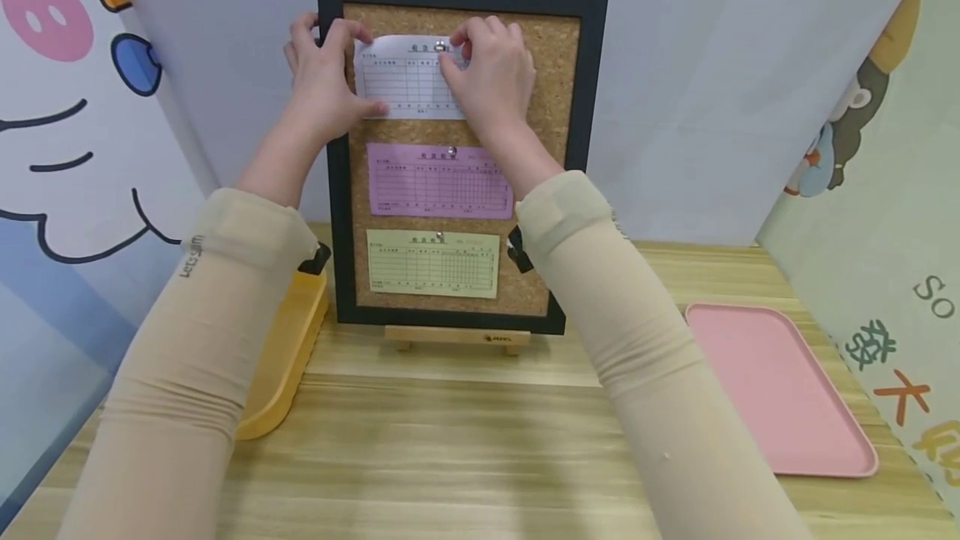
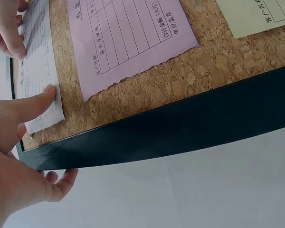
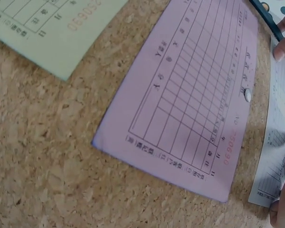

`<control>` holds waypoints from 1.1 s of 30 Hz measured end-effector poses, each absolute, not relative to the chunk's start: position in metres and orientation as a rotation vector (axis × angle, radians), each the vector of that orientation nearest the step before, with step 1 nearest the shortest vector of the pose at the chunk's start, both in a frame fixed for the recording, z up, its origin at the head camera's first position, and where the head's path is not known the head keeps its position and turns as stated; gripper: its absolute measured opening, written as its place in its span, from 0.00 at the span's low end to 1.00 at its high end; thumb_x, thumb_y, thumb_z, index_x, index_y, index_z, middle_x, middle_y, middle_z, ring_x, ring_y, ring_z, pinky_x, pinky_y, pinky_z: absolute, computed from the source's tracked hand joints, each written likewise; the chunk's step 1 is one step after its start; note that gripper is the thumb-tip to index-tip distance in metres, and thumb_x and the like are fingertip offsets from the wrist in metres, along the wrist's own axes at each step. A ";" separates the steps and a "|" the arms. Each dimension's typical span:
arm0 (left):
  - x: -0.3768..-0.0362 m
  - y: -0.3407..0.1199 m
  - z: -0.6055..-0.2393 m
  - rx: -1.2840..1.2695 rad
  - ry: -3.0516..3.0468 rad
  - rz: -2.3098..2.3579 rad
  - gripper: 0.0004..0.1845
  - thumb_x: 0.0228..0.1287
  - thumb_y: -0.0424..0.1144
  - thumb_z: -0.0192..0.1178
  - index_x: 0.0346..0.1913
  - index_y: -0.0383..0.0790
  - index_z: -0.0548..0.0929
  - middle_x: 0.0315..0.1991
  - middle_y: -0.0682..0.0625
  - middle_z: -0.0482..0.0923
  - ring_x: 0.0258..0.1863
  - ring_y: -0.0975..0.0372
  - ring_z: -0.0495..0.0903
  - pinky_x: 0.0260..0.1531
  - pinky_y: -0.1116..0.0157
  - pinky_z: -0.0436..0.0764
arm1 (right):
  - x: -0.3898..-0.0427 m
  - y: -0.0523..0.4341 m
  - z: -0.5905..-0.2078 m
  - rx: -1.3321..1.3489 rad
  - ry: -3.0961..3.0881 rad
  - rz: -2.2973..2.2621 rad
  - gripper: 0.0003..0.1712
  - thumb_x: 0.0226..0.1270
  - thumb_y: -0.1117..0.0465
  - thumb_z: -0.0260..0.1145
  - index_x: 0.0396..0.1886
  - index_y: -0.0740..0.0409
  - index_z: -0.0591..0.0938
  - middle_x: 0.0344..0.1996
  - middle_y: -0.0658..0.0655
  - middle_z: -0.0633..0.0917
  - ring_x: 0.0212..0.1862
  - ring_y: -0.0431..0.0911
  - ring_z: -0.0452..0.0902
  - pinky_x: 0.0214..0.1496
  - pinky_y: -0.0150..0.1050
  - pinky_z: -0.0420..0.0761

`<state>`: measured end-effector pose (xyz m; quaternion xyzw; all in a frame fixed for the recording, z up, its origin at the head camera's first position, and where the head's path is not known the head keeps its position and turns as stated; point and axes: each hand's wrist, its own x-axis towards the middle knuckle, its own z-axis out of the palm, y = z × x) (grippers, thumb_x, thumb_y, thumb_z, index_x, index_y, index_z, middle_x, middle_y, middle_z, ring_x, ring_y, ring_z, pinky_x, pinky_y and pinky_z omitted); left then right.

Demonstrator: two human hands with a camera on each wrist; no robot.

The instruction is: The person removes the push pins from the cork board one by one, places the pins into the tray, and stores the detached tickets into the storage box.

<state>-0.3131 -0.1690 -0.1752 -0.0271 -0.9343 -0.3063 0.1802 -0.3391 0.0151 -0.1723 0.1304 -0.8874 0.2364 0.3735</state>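
White printed paper slip [image 1: 408, 77], lying crosswise atop the black-framed cork board [image 1: 558, 65], is pressed flat by the left hand [image 1: 322, 82]; its silver pin [image 1: 441, 47] is pinched by the right hand [image 1: 491, 65].

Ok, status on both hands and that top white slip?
Left hand presses white slip flat. Right hand pinches the pin at its top. Nothing in the way.

Rough cork board [image 1: 558, 57] — matt black frame [image 1: 592, 90] — thin paper slips [image 1: 408, 77].

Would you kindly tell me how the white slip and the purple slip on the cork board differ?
The white slip sits topmost, the purple slip below it. The left hand and right hand touch the white slip; the purple slip hangs untouched. Both are printed grid forms with a pin at the top.
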 end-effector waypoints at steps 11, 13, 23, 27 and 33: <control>-0.312 -0.168 -0.181 -0.038 -2.610 -0.978 0.27 0.54 0.52 0.67 0.51 0.44 0.70 0.73 0.56 0.23 0.72 0.60 0.26 0.70 0.59 0.50 | -0.338 0.007 -0.173 0.294 -2.267 0.600 0.12 0.65 0.50 0.59 0.41 0.50 0.83 0.35 0.48 0.80 0.43 0.42 0.70 0.46 0.37 0.68; -0.311 -0.167 -0.184 -0.032 -2.591 -1.001 0.26 0.53 0.53 0.67 0.49 0.44 0.72 0.74 0.57 0.24 0.72 0.60 0.26 0.70 0.60 0.49 | -0.338 0.006 -0.173 0.289 -2.262 0.598 0.12 0.65 0.51 0.59 0.40 0.51 0.83 0.35 0.48 0.81 0.44 0.42 0.71 0.46 0.37 0.69; -0.309 -0.170 -0.200 -0.124 -2.565 -0.993 0.30 0.53 0.43 0.70 0.57 0.46 0.67 0.74 0.55 0.22 0.73 0.57 0.28 0.68 0.56 0.55 | -0.338 0.004 -0.175 0.281 -2.260 0.588 0.12 0.66 0.52 0.58 0.40 0.50 0.83 0.35 0.48 0.81 0.43 0.42 0.71 0.45 0.37 0.69; -0.309 -0.172 -0.205 -0.132 -2.455 -1.007 0.32 0.56 0.41 0.65 0.60 0.45 0.61 0.73 0.52 0.33 0.72 0.61 0.36 0.67 0.65 0.54 | -0.339 0.002 -0.175 0.274 -2.261 0.576 0.11 0.65 0.52 0.59 0.39 0.50 0.83 0.35 0.47 0.82 0.44 0.42 0.72 0.46 0.37 0.70; -0.309 -0.173 -0.212 -0.127 -2.301 -1.147 0.23 0.63 0.34 0.53 0.60 0.40 0.63 0.68 0.50 0.50 0.69 0.66 0.48 0.65 0.75 0.50 | -0.339 0.001 -0.175 0.259 -2.250 0.550 0.11 0.64 0.52 0.58 0.39 0.51 0.83 0.39 0.48 0.83 0.46 0.43 0.74 0.47 0.38 0.71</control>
